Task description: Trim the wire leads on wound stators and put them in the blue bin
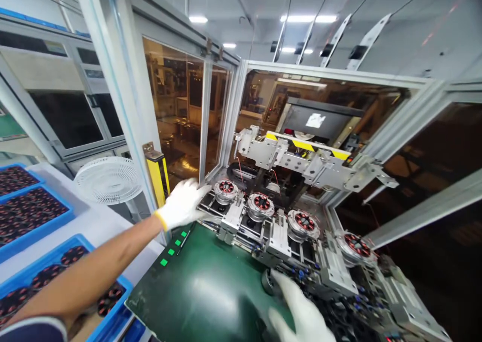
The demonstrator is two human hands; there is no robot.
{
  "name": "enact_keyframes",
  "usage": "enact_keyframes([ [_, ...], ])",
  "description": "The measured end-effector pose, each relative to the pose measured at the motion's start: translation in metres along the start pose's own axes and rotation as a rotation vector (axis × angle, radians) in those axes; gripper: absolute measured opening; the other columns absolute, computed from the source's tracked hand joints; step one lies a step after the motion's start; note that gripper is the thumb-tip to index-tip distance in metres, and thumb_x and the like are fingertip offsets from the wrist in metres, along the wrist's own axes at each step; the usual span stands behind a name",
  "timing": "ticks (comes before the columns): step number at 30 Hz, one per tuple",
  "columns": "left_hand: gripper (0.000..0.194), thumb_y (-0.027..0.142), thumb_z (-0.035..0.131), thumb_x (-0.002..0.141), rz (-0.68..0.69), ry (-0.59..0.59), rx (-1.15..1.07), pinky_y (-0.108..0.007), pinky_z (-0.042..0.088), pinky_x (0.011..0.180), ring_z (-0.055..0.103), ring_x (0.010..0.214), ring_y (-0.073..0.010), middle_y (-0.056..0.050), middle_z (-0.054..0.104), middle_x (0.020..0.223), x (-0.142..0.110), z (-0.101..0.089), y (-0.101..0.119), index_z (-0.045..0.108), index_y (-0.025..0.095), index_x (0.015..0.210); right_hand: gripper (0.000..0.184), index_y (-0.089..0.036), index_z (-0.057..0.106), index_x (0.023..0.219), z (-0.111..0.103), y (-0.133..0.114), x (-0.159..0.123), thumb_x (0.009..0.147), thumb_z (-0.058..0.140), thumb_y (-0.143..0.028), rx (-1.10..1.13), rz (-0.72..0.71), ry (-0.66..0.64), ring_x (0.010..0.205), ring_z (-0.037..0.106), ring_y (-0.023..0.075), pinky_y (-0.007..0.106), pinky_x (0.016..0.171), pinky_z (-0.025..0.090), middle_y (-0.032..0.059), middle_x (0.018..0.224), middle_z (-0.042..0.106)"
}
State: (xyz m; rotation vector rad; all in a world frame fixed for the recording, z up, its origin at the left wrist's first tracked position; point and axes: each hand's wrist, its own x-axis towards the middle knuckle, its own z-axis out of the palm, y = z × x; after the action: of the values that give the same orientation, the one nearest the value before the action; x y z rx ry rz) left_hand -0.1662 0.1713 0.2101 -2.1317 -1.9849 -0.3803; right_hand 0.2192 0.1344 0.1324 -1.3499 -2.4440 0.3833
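Observation:
My left hand (184,205), in a white glove with a yellow cuff, reaches to the left end of a row of winding fixtures. Its fingers are stretched out and apart beside the leftmost round holder, which bears a motor stator (226,186) with red and black segments; contact is unclear. Further stators (261,202) (302,221) (357,245) sit in the other holders. Low at the right, my gloved right hand (301,307) is blurred, its thumb and forefinger spread over the green work surface (196,281). A dark, short cylinder (267,281) stands by the forefinger's tip.
Blue trays (71,212) of stators stand at the left, one under my left forearm. Behind them is a white fan (109,180). A metal crossbar (293,156) with yellow-black strips hangs behind the fixtures. A yellow guard post (158,179) and frame uprights flank the machine opening.

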Motion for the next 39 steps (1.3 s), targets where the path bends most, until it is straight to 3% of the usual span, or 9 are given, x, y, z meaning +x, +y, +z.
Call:
enact_keyframes([
  [3, 0.083, 0.043, 0.083, 0.046, 0.265, -0.039, 0.145, -0.059, 0.021, 0.103, 0.029, 0.128, -0.0421, -0.014, 0.037, 0.14, 0.073, -0.008, -0.005, 0.056, 0.027, 0.122, 0.063, -0.028, 0.03, 0.143, -0.059, -0.044, 0.099, 0.082, 0.048, -0.032, 0.13, -0.09, -0.081, 0.088, 0.063, 0.018, 0.032, 0.083, 0.049, 0.0037, 0.11, 0.065],
  [5, 0.078, 0.043, 0.085, 0.038, 0.323, -0.135, 0.182, -0.063, 0.017, 0.103, 0.018, 0.131, -0.0475, -0.014, 0.028, 0.146, 0.106, -0.002, -0.001, 0.064, 0.026, 0.111, 0.078, -0.027, 0.02, 0.147, -0.073, -0.068, 0.165, 0.077, 0.055, -0.033, 0.116, -0.096, -0.134, 0.085, 0.063, 0.0189, 0.032, 0.079, 0.048, 0.006, 0.114, 0.063],
  [9, 0.07, 0.044, 0.085, 0.038, 0.359, -0.225, 0.152, -0.061, 0.018, 0.104, 0.016, 0.132, -0.047, -0.012, 0.026, 0.148, 0.138, 0.023, 0.01, 0.068, 0.026, 0.104, 0.095, -0.02, 0.017, 0.147, -0.059, -0.095, 0.258, 0.067, 0.066, -0.039, 0.018, -0.055, -0.259, 0.089, 0.064, 0.024, 0.029, 0.07, 0.048, 0.0122, 0.111, 0.065],
  [14, 0.072, 0.048, 0.084, 0.04, 0.333, -0.326, 0.144, -0.06, 0.022, 0.103, 0.022, 0.131, -0.047, -0.02, 0.033, 0.145, 0.146, 0.051, 0.004, 0.068, 0.019, 0.104, 0.104, -0.011, 0.02, 0.145, -0.023, -0.099, 0.305, 0.059, 0.071, -0.041, -0.134, -0.179, -0.322, 0.094, 0.064, 0.0279, 0.031, 0.071, 0.049, 0.019, 0.112, 0.063],
  [21, 0.113, 0.052, 0.081, 0.038, 0.316, -0.3, 0.089, -0.057, 0.021, 0.107, 0.021, 0.134, -0.0457, -0.024, 0.026, 0.148, 0.137, 0.066, 0.001, 0.042, 0.014, 0.136, 0.108, -0.009, 0.022, 0.143, -0.001, -0.09, 0.305, 0.054, 0.074, -0.041, -0.458, -0.436, -0.273, 0.092, 0.064, 0.0359, 0.042, 0.074, 0.049, 0.0232, 0.11, 0.062],
  [29, 0.106, 0.046, 0.078, 0.046, 0.325, -0.238, 0.156, -0.059, 0.017, 0.108, 0.021, 0.135, -0.0451, -0.024, 0.028, 0.147, 0.142, 0.037, 0.008, 0.036, 0.014, 0.138, 0.104, -0.014, 0.016, 0.144, -0.027, -0.1, 0.295, 0.062, 0.067, -0.05, -0.518, -0.472, -0.126, 0.089, 0.064, 0.0378, 0.045, 0.071, 0.05, 0.0218, 0.114, 0.061],
  [34, 0.079, 0.03, 0.069, 0.058, 0.289, 0.07, 0.102, -0.053, 0.019, 0.111, 0.025, 0.133, -0.0388, -0.019, 0.037, 0.142, 0.133, -0.022, 0.012, 0.046, 0.012, 0.131, 0.099, -0.019, 0.011, 0.146, -0.078, -0.124, 0.276, 0.068, 0.063, -0.051, -0.382, -0.444, 0.019, 0.087, 0.065, 0.0334, 0.041, 0.07, 0.05, 0.0166, 0.116, 0.061],
  [36, 0.055, 0.028, 0.066, 0.062, 0.314, 0.176, 0.063, -0.052, 0.021, 0.11, 0.025, 0.133, -0.0374, -0.014, 0.039, 0.141, 0.106, -0.042, 0.016, 0.06, 0.016, 0.115, 0.091, -0.022, 0.013, 0.146, -0.094, -0.129, 0.245, 0.073, 0.058, -0.054, -0.249, -0.474, 0.088, 0.085, 0.065, 0.0305, 0.039, 0.07, 0.049, 0.0119, 0.113, 0.063],
  [39, 0.026, 0.032, 0.067, 0.065, 0.327, 0.142, -0.057, -0.052, 0.029, 0.107, 0.025, 0.133, -0.0357, -0.004, 0.039, 0.142, 0.041, -0.046, 0.023, 0.068, 0.024, 0.09, 0.073, -0.023, 0.018, 0.144, -0.095, -0.124, 0.179, 0.083, 0.049, -0.049, -0.016, -0.629, 0.191, 0.098, 0.061, 0.025, 0.035, 0.083, 0.047, 0.0089, 0.12, 0.059],
])
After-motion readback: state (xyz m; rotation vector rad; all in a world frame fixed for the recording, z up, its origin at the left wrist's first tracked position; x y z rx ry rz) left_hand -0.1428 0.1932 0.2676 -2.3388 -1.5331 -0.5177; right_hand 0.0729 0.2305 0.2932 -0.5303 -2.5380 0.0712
